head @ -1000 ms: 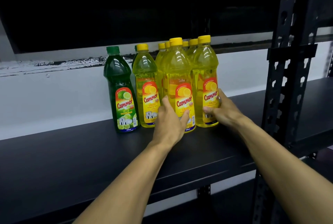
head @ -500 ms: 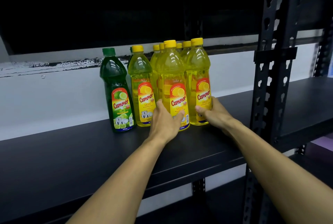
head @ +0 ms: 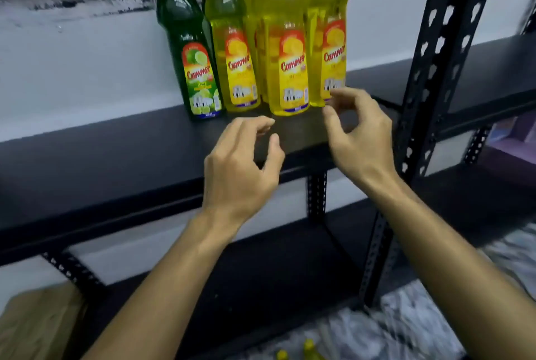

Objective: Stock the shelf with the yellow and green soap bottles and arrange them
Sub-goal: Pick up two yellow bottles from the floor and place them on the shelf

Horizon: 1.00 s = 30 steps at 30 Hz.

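Note:
Several yellow soap bottles [head: 287, 40] with red-and-yellow labels stand clustered upright on the black shelf [head: 116, 156]. A green soap bottle [head: 188, 49] stands at the cluster's left side, with another green cap partly hidden behind it. My left hand [head: 243, 162] hovers in front of the bottles, fingers curled and apart, holding nothing. My right hand [head: 356, 130] is just below and in front of the rightmost yellow bottle, fingers loosely spread, holding nothing. Two yellow caps [head: 295, 349] show at the bottom edge, on the floor.
A black perforated upright post [head: 429, 69] stands right of the bottles. A lower black shelf [head: 261, 272] lies beneath. A brown cardboard box [head: 37, 325] sits at bottom left. Crumpled grey-white plastic [head: 406, 325] covers the floor at bottom right.
Both hands have let go of the front yellow bottles and pulled back toward me. The view has tilted down, showing the lower shelf and floor.

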Tool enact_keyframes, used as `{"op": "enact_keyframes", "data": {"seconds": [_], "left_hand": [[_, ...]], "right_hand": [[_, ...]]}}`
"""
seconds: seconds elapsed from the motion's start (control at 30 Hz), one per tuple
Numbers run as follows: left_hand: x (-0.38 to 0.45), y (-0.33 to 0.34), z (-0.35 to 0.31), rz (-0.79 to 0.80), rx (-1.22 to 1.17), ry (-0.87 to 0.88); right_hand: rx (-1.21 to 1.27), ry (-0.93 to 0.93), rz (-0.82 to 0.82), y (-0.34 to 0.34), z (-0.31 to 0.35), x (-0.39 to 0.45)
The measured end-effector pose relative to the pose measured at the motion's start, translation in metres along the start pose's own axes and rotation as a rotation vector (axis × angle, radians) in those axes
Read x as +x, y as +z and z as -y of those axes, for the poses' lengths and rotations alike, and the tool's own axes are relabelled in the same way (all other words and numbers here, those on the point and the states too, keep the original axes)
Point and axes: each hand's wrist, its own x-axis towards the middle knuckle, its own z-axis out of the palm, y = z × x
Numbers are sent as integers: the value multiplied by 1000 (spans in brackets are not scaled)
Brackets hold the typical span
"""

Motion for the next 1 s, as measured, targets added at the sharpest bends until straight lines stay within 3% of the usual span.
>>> {"op": "enact_keyframes", "data": {"seconds": [0.07,0.13,0.4,0.47,0.6,0.73,0.9,1.0], "left_hand": [[-32,-6,-2,-34,82,159],[-65,-7,-1,1,94,185],[-217,42,32,414,47,-71],[-261,60,42,557,17,-202],[-356,92,54,950,-92,-718],[-450,109,50,1295,2,-993],[-510,123,44,1330,62,-1416],[-521,138,51,1339,91,-1576]], "right_hand": [[70,-14,34,1,0,-39],[84,19,97,4,-11,-81],[-93,478,479,36,-121,-237],[-188,602,573,42,-150,-271],[-398,868,868,47,-205,-340],[-519,1027,1139,33,-240,-414],[-598,1080,1233,20,-256,-460],[-566,1130,1248,22,-266,-468]]}}
